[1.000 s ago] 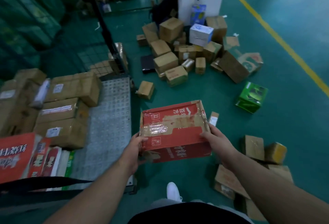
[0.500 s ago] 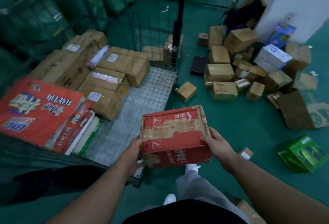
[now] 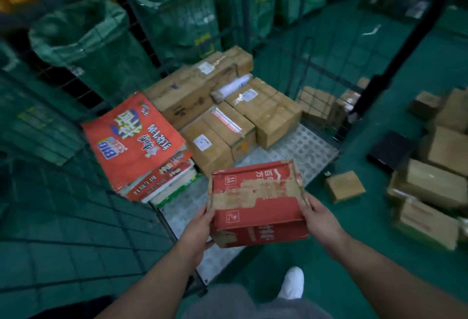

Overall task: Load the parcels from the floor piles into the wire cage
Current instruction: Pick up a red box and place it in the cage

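Observation:
I hold a red carton (image 3: 257, 202) with worn tape on top, my left hand (image 3: 200, 225) on its left side and my right hand (image 3: 317, 220) on its right side. It hangs over the front edge of the wire cage's perforated metal floor (image 3: 298, 149). Inside the cage lie several brown cardboard parcels (image 3: 222, 106) and a stack of flat red packages (image 3: 134, 136) at the left. The floor pile of brown boxes (image 3: 435, 166) lies to the right on the green floor.
The cage's wire side panel (image 3: 63, 217) runs along the lower left, and its far mesh wall (image 3: 316, 70) stands behind the parcels. Green sacks (image 3: 83, 40) stand beyond it. A small brown box (image 3: 344, 185) and a black flat parcel (image 3: 391, 150) lie beside the cage. My white shoe (image 3: 292, 283) is below.
My view has swung left from the floor pile to the cage. The red carton, still held in both hands, has come over the cage floor's front edge.

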A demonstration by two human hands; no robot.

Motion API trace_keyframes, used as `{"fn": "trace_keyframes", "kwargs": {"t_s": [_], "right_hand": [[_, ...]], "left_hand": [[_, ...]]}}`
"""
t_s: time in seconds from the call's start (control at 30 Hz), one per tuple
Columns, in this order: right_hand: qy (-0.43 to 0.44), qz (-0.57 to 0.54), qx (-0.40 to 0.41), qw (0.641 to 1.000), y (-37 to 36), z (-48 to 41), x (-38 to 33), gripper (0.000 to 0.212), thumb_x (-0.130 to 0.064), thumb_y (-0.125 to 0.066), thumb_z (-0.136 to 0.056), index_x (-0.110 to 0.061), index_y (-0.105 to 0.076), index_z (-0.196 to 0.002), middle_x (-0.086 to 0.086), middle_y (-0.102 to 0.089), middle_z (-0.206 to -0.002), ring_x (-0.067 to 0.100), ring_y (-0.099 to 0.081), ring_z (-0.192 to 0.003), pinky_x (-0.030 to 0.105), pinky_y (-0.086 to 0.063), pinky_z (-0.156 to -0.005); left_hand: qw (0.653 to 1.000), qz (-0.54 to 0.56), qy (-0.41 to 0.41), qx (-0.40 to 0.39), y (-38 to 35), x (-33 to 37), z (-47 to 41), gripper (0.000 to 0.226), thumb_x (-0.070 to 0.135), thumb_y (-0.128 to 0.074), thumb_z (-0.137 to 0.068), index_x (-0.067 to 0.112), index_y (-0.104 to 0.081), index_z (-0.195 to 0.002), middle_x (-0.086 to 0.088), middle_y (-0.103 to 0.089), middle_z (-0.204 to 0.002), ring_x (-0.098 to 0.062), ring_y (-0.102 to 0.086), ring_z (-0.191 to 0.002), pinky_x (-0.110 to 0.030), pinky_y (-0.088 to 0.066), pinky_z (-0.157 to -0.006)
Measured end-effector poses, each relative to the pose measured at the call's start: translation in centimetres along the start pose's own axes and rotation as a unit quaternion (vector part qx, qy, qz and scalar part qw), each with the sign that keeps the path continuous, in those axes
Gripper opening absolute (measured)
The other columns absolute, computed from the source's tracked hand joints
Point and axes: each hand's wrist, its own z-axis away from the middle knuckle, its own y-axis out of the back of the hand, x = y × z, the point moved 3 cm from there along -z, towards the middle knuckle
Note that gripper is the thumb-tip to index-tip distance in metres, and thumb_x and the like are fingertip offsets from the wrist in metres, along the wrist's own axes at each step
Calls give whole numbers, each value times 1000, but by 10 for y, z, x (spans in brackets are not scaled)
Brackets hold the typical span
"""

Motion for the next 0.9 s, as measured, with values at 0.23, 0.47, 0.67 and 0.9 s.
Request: {"fn": "trace_keyframes", "kwargs": {"t_s": [0.23, 0.47, 0.67, 0.9], "right_hand": [[48, 136, -84, 986, -42, -105, -54, 44, -69, -49, -91, -47, -62, -127, -17, -72, -112, 10, -69, -101, 41, -56, -96], [69, 225, -70, 969, -96, -164, -138, 37, -53, -50, -100, -22, -56, -119, -2, -66, -109, 18, -64, -99, 37, -53, -89], [104, 262, -34, 959, -102, -204, -212, 21, -46, -41, -106, -27, -50, -108, 3, -63, -103, 21, -58, -91, 33, -44, -79], [122, 238, 8, 963, -120, -278, -277, 10, -27, -46, -106, -22, -54, -108, 5, -67, -100, 21, -59, -84, 30, -42, -73]], "left_hand": [[984, 45, -21, 170, 29, 27, -31, 33, 38, -48, -107, 23, -60, -134, -1, -73, -106, -23, -71, -94, -36, -58, -76], [967, 103, -14, 232, 65, 82, -95, 24, 38, -54, -105, 16, -57, -97, -10, -71, -96, -28, -69, -89, -50, -59, -88], [968, 157, -42, 191, 64, 151, -133, 21, 30, -53, -106, 11, -63, -101, -11, -71, -95, -27, -65, -83, -39, -54, -76], [952, 248, -14, 179, 51, 220, -185, 20, 31, -52, -107, 16, -58, -97, -6, -61, -78, -20, -52, -64, -33, -45, -66]]}}
